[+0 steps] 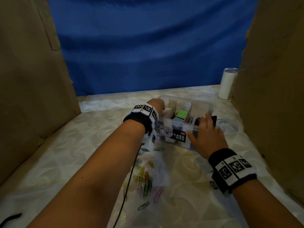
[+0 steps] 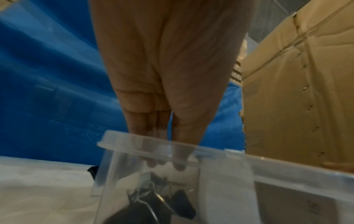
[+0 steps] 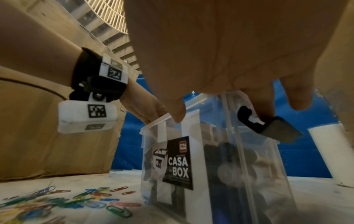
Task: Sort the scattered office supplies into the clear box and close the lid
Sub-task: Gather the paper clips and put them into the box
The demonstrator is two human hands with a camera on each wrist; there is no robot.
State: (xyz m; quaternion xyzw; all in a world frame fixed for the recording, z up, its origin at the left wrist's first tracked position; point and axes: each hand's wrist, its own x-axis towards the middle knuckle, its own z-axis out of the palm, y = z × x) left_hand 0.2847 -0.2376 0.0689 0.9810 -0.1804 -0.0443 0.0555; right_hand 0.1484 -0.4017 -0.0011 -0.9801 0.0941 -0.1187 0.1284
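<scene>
Now, quick notes —
Clear box (image 1: 176, 129): on the patterned tablecloth (image 1: 189, 186), lid off, dividers inside; black "CASA BOX" label facing the person.
Left hand (image 1: 156, 105): fingers straight & together, tips dipped into the box's left end compartment, above black binder clips (image 2: 153, 206).
Right hand (image 1: 208, 137): at box's right end — fingers pinching a black binder clip (image 3: 268, 125) over the rim.
Paper clips (image 1: 144, 180): coloured, scattered on the cloth in front of box.
White tumbler (image 1: 227, 83): far right, well apart.

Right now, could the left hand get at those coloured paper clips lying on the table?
Probably yes. The paper clips lie uncovered in front of the clear box, under the left forearm. The left hand is dipped into the box, so it must lift out first.
</scene>
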